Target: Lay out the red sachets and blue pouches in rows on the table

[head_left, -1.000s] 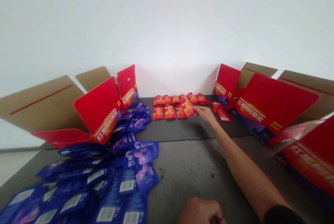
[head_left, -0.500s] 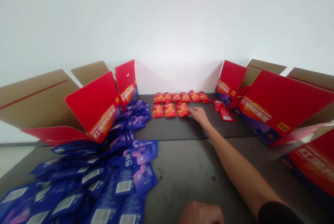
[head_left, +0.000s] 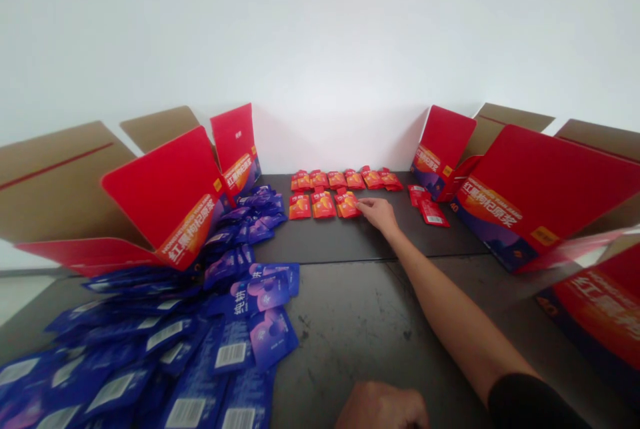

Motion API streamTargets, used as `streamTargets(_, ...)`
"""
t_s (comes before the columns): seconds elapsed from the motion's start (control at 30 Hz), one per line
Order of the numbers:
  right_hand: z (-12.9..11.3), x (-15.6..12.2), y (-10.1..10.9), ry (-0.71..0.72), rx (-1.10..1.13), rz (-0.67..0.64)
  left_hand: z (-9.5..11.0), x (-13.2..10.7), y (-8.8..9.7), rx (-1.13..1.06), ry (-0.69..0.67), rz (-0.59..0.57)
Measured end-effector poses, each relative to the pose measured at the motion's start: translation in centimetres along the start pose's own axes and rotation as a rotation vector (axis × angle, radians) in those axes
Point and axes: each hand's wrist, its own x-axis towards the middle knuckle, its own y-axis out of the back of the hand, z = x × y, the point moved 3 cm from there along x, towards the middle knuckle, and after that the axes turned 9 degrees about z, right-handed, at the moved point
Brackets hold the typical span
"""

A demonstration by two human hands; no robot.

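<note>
My right hand [head_left: 379,213] reaches far across the dark table [head_left: 360,322], its fingertips touching a red pouch [head_left: 347,204] at the right end of the near row of red pouches. Behind it lies a second row of red pouches [head_left: 345,179] along the wall. The hand's fingers are stretched forward, flat on the pouch edge. My left hand [head_left: 383,406] rests at the bottom edge of the view, curled into a loose fist; what it holds, if anything, is hidden.
A pile of blue pouches [head_left: 165,342] spills from an open red carton [head_left: 165,206] on the left. Two loose red pouches [head_left: 427,206] lie by open red cartons [head_left: 525,196] on the right. A white wall stands behind.
My right hand slid left along the near row, bringing a red pouch in beside the others. The view shifted slightly down and right. My left hand stayed put.
</note>
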Motion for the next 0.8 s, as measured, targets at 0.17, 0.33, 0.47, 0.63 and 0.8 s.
streamTargets(0.17, -0.4, -0.2, 0.0, 0.034, -0.051, 0.007, -0.3, 0.0, -0.1, 0.003, 0.027, 0.001)
streamTargets(0.33, -0.7, -0.4, -0.1, 0.065, -0.075, 0.013, -0.7, 0.3, -0.4, 0.043, -0.018, 0.016)
streamTargets(0.47, -0.8, -0.4, -0.1, 0.086, -0.095, 0.021, -1.4, 0.5, -0.8, 0.057, -0.051, 0.023)
streamTargets(0.63, -1.0, -0.6, -0.3, 0.110, -0.126, 0.036, -2.0, 0.6, -1.2, 0.071, -0.103, 0.016)
streamTargets(0.8, -1.3, -0.9, -0.3, 0.137, -0.146, 0.050, -2.4, 0.9, -1.3, 0.150, -0.078, -0.014)
